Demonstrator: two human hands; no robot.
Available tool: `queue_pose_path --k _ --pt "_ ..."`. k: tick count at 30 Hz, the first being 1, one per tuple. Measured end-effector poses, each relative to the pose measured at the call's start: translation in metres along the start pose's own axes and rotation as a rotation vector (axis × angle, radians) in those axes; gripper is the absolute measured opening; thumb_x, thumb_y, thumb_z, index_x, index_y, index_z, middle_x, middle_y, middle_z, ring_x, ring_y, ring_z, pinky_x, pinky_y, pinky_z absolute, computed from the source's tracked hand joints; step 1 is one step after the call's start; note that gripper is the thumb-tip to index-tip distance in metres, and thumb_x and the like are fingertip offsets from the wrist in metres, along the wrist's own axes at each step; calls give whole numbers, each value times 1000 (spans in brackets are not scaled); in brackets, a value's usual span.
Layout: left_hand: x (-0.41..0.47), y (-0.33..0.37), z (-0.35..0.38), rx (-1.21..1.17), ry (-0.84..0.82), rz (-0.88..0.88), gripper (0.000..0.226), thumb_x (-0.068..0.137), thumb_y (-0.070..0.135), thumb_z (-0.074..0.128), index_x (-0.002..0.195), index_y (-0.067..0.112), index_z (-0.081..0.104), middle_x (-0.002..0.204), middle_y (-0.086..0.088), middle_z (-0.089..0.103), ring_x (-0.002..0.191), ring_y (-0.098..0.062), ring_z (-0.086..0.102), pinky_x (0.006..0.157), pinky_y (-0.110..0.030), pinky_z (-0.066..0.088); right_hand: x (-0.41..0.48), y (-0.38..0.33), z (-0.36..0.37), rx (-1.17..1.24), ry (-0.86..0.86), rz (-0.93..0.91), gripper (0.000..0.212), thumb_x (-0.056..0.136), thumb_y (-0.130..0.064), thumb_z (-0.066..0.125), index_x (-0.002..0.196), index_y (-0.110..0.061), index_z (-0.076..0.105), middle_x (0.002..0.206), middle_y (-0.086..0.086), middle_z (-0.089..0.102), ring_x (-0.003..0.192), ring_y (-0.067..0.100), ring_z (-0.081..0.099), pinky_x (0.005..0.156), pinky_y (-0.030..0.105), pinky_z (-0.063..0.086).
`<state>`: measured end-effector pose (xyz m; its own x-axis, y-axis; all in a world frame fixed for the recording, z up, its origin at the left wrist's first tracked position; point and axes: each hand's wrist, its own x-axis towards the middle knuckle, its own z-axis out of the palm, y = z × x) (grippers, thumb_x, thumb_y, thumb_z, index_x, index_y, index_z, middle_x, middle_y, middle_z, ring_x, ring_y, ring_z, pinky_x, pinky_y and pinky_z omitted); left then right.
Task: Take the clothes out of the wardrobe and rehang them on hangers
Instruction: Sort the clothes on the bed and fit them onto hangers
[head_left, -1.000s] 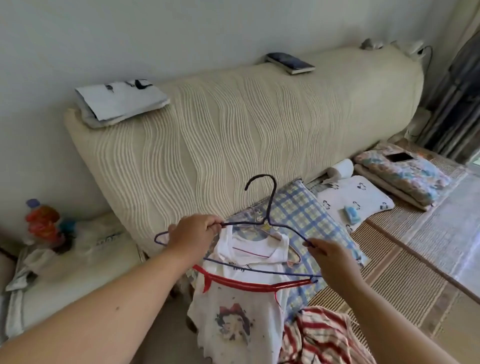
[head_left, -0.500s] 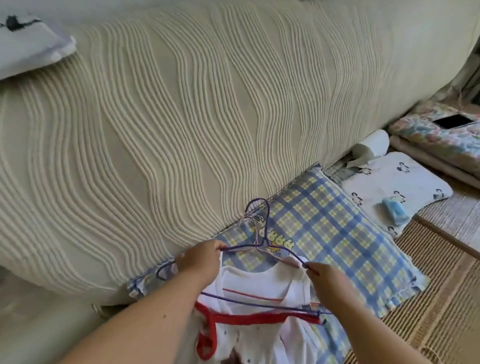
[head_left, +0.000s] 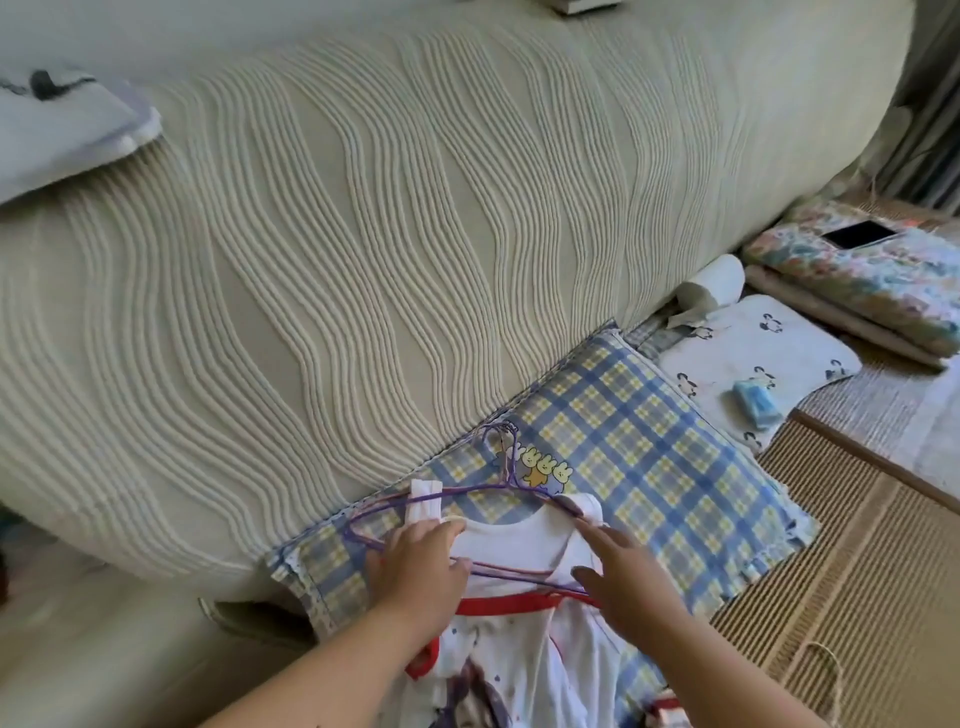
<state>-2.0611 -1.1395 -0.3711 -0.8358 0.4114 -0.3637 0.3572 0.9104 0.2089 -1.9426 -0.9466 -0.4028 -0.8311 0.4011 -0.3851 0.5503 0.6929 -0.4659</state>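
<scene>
Plaid pillow (head_left: 649, 441) underneath, and on it the white vest (head_left: 514, 540), both straps looped over the purple hanger (head_left: 510, 475). This one's nearly hung, I'd say. My right grip (head_left: 618, 566) lies flat, fingers straight, on the shoulder. My left grip (head_left: 415, 564) is opposite, pinching or pressing, can't tell. More clothes likely to go.

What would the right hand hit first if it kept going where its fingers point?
Probably the strap of the white top, looped over the purple hanger, just ahead of the right hand. Beyond lies the checked pillow. Depth is hard to judge.
</scene>
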Motion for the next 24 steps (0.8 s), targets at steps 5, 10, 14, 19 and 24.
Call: queue_pose_path --k 5,10,14,19,24 --pt "-89 23 -30 -49 3 108 60 93 44 43 148 28 23 152 8 28 141 -16 22 114 -45 22 -95 -9 -17 -29 53 -36 60 91 -45 51 145 -41 24 150 -8 34 133 16 37 110 38 35" --pt "-211 36 -54 -60 21 270 62 97 39 41 151 23 15 158 5 15 145 -14 13 117 -39 17 -229 -19 -40 -129 149 -65 63 91 -41 52 144 -46 18 152 -7 28 136 18 33 112 44 29" --pt "-324 36 -53 -15 112 411 62 96 39 43 151 23 19 157 3 18 144 -15 16 115 -33 16 -354 -18 -49 -182 258 -64 60 91 -41 50 144 -44 22 153 -4 26 138 21 31 112 45 26" --pt "-463 33 -17 52 84 544 58 93 42 44 147 29 27 156 3 20 143 -17 17 115 -39 18 -515 12 -25 -219 309 -9 56 90 -46 49 142 -45 28 151 -6 29 136 19 33 111 44 27" --pt "-563 57 30 87 -18 659 58 93 43 43 147 34 25 156 7 17 144 -16 14 116 -45 17 -651 60 4 -168 295 134 59 87 -44 54 141 -45 31 151 -7 28 137 19 31 112 43 26"
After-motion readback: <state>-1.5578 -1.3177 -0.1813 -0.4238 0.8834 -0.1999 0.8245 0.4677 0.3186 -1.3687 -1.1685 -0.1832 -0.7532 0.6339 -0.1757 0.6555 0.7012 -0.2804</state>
